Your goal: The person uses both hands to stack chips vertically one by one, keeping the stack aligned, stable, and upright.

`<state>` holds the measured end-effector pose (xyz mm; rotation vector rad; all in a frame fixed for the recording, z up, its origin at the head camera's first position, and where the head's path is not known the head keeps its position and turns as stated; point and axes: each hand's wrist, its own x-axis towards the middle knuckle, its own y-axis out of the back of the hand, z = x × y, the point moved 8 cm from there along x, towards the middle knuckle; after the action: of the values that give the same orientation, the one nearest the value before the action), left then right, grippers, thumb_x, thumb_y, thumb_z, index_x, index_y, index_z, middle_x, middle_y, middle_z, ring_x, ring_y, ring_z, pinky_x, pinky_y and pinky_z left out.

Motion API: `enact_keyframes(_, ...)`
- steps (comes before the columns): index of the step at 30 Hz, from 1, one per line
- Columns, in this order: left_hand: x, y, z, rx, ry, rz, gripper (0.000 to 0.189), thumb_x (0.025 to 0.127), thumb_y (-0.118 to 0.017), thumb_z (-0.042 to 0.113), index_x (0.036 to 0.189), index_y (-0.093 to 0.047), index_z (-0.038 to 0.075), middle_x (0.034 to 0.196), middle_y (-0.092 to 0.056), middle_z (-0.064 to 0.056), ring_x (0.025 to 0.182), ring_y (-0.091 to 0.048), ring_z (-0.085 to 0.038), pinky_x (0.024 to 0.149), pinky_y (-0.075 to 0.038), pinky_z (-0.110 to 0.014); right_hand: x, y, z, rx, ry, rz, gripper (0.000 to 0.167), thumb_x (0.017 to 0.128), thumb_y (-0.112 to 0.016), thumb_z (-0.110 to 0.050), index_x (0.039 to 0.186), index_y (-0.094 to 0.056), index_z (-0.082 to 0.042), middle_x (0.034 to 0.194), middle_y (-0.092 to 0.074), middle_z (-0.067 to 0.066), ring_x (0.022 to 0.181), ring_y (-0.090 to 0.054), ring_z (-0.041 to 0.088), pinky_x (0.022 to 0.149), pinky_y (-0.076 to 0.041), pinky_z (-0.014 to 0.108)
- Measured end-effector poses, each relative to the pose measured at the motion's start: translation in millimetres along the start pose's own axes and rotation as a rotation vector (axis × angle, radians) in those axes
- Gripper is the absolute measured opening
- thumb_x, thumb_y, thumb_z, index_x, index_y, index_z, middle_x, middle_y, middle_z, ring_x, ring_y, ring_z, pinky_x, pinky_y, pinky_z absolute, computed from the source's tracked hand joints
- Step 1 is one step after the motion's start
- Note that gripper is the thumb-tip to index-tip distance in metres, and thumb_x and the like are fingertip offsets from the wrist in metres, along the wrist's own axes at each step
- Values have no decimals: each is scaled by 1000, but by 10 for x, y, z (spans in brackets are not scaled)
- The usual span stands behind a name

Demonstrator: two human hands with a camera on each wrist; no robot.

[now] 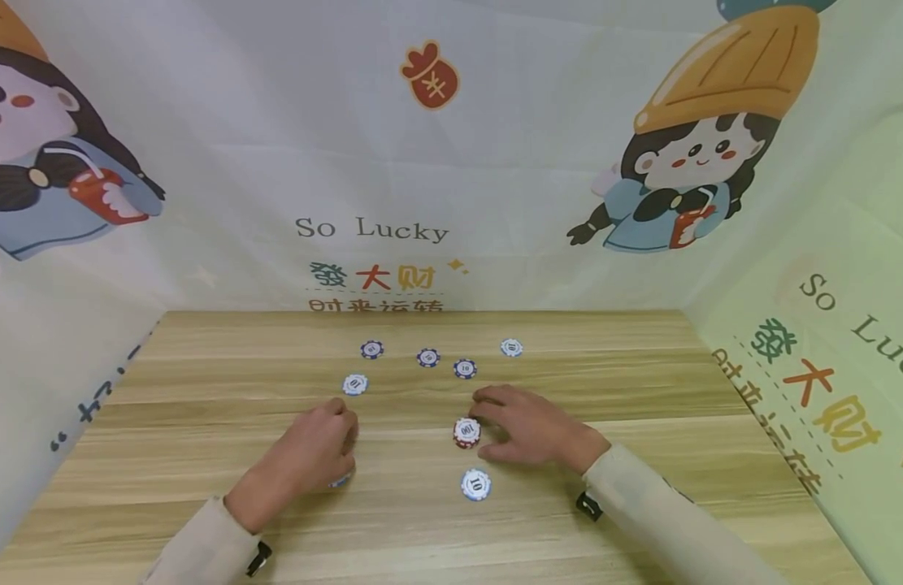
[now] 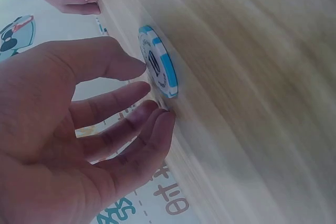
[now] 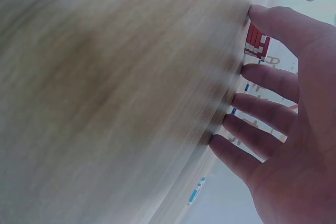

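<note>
A short stack of red-and-white poker chips (image 1: 466, 433), its top face marked 100, stands on the wooden table. Beside it my right hand (image 1: 527, 424) has its fingertips down on the table. In the right wrist view the red stack (image 3: 256, 42) shows beyond the gap between thumb and forefinger. My left hand (image 1: 308, 451) is over a light-blue-and-white chip (image 1: 340, 480) and hides most of it. Seen from the left wrist, this chip (image 2: 159, 61) lies flat, the thumb tip close to its edge and the fingers loosely bent; whether they touch it is unclear.
Toward the back lie several single chips: dark-blue ones (image 1: 428, 357) and light-blue ones (image 1: 355, 384), with another light-blue chip (image 1: 512, 348) at the right. A light-blue chip marked 10 (image 1: 476, 484) is nearer than the stack. Printed cloth (image 1: 531, 268) borders the table.
</note>
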<state>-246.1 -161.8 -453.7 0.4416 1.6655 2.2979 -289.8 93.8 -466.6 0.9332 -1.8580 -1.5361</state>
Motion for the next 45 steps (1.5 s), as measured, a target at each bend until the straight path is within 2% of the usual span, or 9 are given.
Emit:
enact_keyframes(6,-25,7,19,-5,-4,-12,13,83,-81,7,90,-70,6,93,-60,-7,78,-59,-22,72,-58,-44,-4,-12,6,2,1,-5,58,104,-72,-41,150,-64,-6,161,-54,19,150,-49,40,125,-38,55)
enact_keyframes(11,-35,-1,22,-35,42,-79,31,81,-91,22,100,-74,5,100,-61,-9,85,-61,-25,78,-60,-48,-3,-13,12,5,-16,-15,59,104,-72,-41,150,-64,-7,162,-54,19,151,-49,40,125,-38,55)
enact_keyframes(17,-29,-28,40,-45,61,-155,44,75,-90,13,114,-74,1,111,-61,-15,96,-63,-33,86,-60,-53,0,-9,16,9,-24,-20,58,104,-73,-41,150,-64,-7,162,-54,19,151,-48,40,125,-39,55)
enact_keyframes(27,-40,-33,85,-33,66,-209,46,70,-84,-1,113,-71,1,111,-59,-16,94,-60,-34,84,-58,-53,-4,-13,24,10,-23,-18,59,104,-72,-42,151,-63,-8,162,-53,18,151,-48,40,125,-38,55)
enact_keyframes(30,-12,-222,-71,-9,42,-211,49,66,-86,1,112,-69,4,111,-57,-15,93,-59,-35,79,-58,-53,-11,-8,15,14,-23,-19,59,104,-72,-42,151,-63,-8,162,-53,18,151,-48,40,125,-38,55)
enact_keyframes(34,44,-610,-440,44,-4,-180,53,61,-91,7,108,-67,10,106,-57,-10,87,-57,-30,74,-56,-48,-15,6,-10,17,-20,-17,58,104,-72,-41,151,-64,-7,162,-53,19,151,-48,41,125,-38,55)
enact_keyframes(36,56,-700,-533,69,-14,-177,50,61,-92,8,103,-66,14,102,-56,-7,86,-56,-27,74,-55,-46,-13,8,-15,16,-18,-15,58,104,-72,-41,150,-64,-7,162,-54,19,151,-49,41,125,-38,55)
enact_keyframes(40,43,-681,-524,73,-38,-161,47,62,-93,8,96,-64,18,95,-56,-4,81,-55,-25,71,-53,-44,-12,10,-18,15,-16,-14,57,104,-72,-40,150,-64,-7,162,-54,19,151,-49,41,125,-38,55)
enact_keyframes(45,-10,-506,-348,37,-33,-181,49,61,-92,5,98,-62,15,97,-56,-8,81,-56,-30,69,-55,-48,-15,14,-21,8,-4,-6,56,103,-72,-39,149,-65,-7,160,-55,20,149,-50,42,124,-39,55)
